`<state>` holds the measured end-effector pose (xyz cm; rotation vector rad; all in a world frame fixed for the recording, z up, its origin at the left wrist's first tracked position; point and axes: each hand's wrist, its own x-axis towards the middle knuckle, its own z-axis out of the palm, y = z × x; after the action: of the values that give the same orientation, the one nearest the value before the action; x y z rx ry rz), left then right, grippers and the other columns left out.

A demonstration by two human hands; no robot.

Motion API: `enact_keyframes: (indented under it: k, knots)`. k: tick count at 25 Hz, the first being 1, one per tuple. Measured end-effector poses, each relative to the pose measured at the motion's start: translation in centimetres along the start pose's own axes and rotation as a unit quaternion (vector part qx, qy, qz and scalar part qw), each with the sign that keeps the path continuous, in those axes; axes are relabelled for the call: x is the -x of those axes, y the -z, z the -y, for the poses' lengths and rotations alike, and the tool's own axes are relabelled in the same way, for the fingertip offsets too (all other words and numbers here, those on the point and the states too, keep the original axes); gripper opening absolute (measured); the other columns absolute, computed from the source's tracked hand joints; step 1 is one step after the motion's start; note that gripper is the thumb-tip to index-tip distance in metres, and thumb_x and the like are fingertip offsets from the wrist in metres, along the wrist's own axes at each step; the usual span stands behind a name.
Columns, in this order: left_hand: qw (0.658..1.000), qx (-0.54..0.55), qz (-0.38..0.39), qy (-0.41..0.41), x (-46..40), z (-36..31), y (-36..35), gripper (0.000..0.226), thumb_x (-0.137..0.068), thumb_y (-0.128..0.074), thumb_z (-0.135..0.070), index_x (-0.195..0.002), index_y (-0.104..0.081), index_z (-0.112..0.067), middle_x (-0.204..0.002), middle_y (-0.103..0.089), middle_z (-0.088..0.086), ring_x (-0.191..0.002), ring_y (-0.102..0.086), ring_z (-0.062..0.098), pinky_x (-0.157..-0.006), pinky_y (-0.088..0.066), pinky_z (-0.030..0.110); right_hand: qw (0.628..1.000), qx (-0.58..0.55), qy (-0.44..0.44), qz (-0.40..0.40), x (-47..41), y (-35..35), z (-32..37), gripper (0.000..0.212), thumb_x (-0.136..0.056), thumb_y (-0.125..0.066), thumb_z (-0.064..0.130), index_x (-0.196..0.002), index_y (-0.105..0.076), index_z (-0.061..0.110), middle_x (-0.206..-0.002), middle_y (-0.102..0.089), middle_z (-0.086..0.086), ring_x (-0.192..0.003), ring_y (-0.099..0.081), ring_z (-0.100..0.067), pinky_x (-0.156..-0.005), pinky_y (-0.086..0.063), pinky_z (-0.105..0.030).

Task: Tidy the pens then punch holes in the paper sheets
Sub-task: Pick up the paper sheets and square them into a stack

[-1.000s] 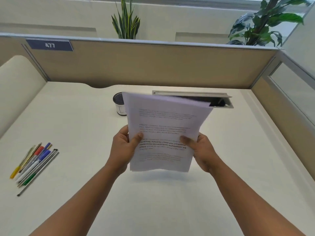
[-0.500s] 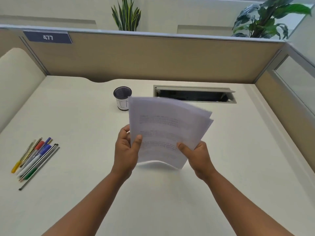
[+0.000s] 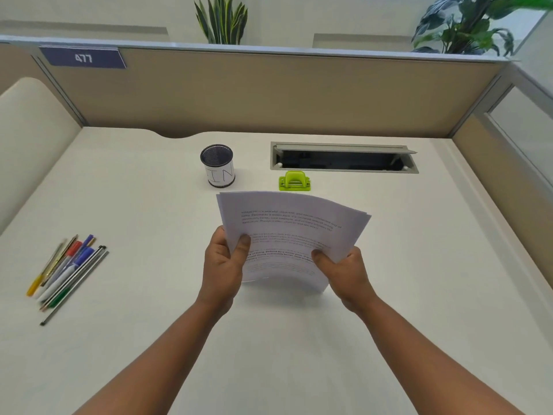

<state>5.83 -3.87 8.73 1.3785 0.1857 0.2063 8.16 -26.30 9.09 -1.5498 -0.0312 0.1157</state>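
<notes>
Both hands hold a stack of printed paper sheets (image 3: pixel 291 232) above the middle of the white desk (image 3: pixel 149 205). My left hand (image 3: pixel 223 265) grips its left edge with the thumb on top, and my right hand (image 3: pixel 344 272) grips the lower right edge the same way. The stack leans away from me and bows across its width. Beyond its far edge sits a small green hole punch (image 3: pixel 294 181). A black mesh pen cup (image 3: pixel 218 169) with a white label stands left of the punch. Several pens and pencils (image 3: pixel 67 269) lie in a bundle at the desk's left.
An open cable hatch (image 3: pixel 344 158) is sunk into the desk behind the punch. Beige partition walls (image 3: pixel 269 94) close off the back and right sides, with plants above them. A cream padded panel (image 3: pixel 27 139) stands at the far left.
The paper stack has tipped forward and come down lower over the desk, which uncovered the green hole punch behind it. Both hands kept their grip.
</notes>
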Motion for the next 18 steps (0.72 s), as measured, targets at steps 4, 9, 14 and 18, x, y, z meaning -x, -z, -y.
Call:
enact_keyframes:
  k: [4, 9, 14, 18]
  knots:
    - [1.000, -0.010, 0.019, 0.006, 0.0, 0.1, 0.0, 0.019, -0.100, -0.058, -0.026, -0.115, -0.069, -0.030, -0.113, -0.077, -0.005, -0.105, -0.072, 0.016, -0.082, -0.058, 0.025, 1.000, 0.005, -0.002, 0.008, 0.0, 0.0, -0.1, 0.034, -0.088, -0.065, 0.016, -0.099, -0.077, 0.046, -0.104, -0.079, 0.011, -0.096, -0.074, -0.012, -0.077, -0.058, -0.022]
    - [0.999, 0.021, 0.011, 0.025, 0.2, 0.3, 0.2, 0.021, -0.097, -0.060, -0.026, -0.116, -0.069, -0.020, -0.112, -0.078, -0.001, -0.101, -0.073, 0.016, -0.078, -0.058, 0.023, 1.000, -0.001, -0.011, 0.013, 0.1, 0.1, -0.2, 0.035, -0.088, -0.061, 0.013, -0.099, -0.079, 0.040, -0.103, -0.079, 0.008, -0.096, -0.074, -0.015, -0.075, -0.058, -0.023]
    - [0.997, 0.017, 0.017, 0.078, -0.1, 0.1, 0.8, 0.030, -0.084, -0.052, -0.014, -0.101, -0.076, -0.024, -0.106, -0.078, 0.001, -0.093, -0.071, 0.015, -0.075, -0.056, 0.028, 0.999, 0.012, -0.022, 0.033, 0.0, 0.5, 0.1, 0.040, -0.092, -0.057, 0.005, -0.094, -0.080, 0.037, -0.099, -0.080, 0.008, -0.092, -0.075, -0.014, -0.074, -0.060, -0.024]
    - [0.998, 0.022, 0.012, 0.057, -0.7, -0.4, 1.0, 0.035, -0.082, -0.049, -0.012, -0.093, -0.076, -0.031, -0.101, -0.076, -0.003, -0.091, -0.067, 0.014, -0.078, -0.055, 0.028, 0.999, 0.016, -0.001, 0.036, -0.4, 0.2, 0.5, 0.037, -0.087, -0.055, 0.006, -0.095, -0.080, 0.032, -0.098, -0.080, 0.005, -0.089, -0.074, -0.012, -0.074, -0.060, -0.026]
